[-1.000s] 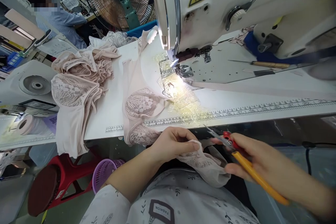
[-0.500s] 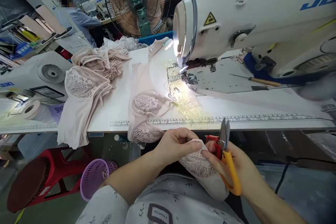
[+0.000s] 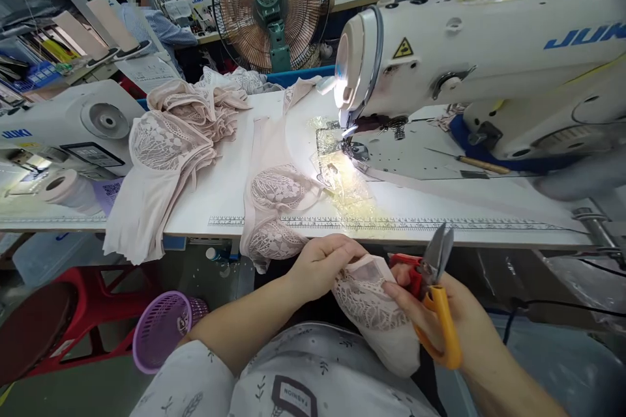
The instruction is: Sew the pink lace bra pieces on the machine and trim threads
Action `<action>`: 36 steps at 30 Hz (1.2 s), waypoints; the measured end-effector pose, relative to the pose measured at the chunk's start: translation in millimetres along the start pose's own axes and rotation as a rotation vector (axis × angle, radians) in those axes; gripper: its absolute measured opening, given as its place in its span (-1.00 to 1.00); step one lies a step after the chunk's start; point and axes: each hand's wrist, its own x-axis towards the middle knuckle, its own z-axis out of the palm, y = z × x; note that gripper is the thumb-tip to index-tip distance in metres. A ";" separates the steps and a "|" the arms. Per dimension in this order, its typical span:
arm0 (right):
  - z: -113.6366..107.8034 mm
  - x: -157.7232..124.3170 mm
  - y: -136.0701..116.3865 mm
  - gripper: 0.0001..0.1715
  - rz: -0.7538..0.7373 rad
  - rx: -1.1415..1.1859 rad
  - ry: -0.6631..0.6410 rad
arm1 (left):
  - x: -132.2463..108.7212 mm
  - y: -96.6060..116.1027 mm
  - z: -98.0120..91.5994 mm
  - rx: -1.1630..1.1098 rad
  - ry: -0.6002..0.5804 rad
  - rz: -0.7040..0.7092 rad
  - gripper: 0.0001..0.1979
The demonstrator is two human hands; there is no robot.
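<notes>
Over my lap, a pale pink lace bra cup [image 3: 374,296] is stretched between both hands. My left hand [image 3: 325,267] is closed, pinching its upper left edge between thumb and fingers. Scissors [image 3: 435,273] with one red and one orange handle sit in my right hand [image 3: 454,313], blades pointing up and slightly parted. The right thumb also presses the right edge of the cup. Another lace bra [image 3: 276,189] lies on the white table, its lower cup hanging over the front edge near my left hand.
A JUKI sewing machine [image 3: 440,58] with its lamp lit stands on the table [image 3: 225,182]. Stacked bra pieces [image 3: 166,150] lie to the left. An awl [image 3: 472,159] rests by the machine. Below are a purple basket [image 3: 161,332] and a red stool [image 3: 92,319]. A fan [image 3: 271,6] and a person [image 3: 161,29] are behind.
My hands have drawn slightly apart, with the cup's top edge now spread between them. The scissors have tilted a little to the right. The view has shifted slightly.
</notes>
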 end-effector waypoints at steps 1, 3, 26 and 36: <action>-1.0 -0.7 -2.8 -0.62 -0.007 -0.008 -0.004 | -1.3 -0.1 -1.6 0.052 -0.012 0.058 -0.60; -2.1 -2.4 -10.2 -0.64 -0.035 -0.030 -0.020 | -3.3 -1.7 -5.9 0.161 -0.050 0.165 -0.54; 15.5 -5.6 38.6 -0.34 0.231 -0.037 -0.269 | -83.8 -109.6 -39.3 -0.598 0.000 -0.558 -0.44; 10.7 -12.0 43.4 -0.50 0.224 -0.072 -0.271 | -84.1 -104.1 -41.5 -0.616 -0.003 -0.565 -0.45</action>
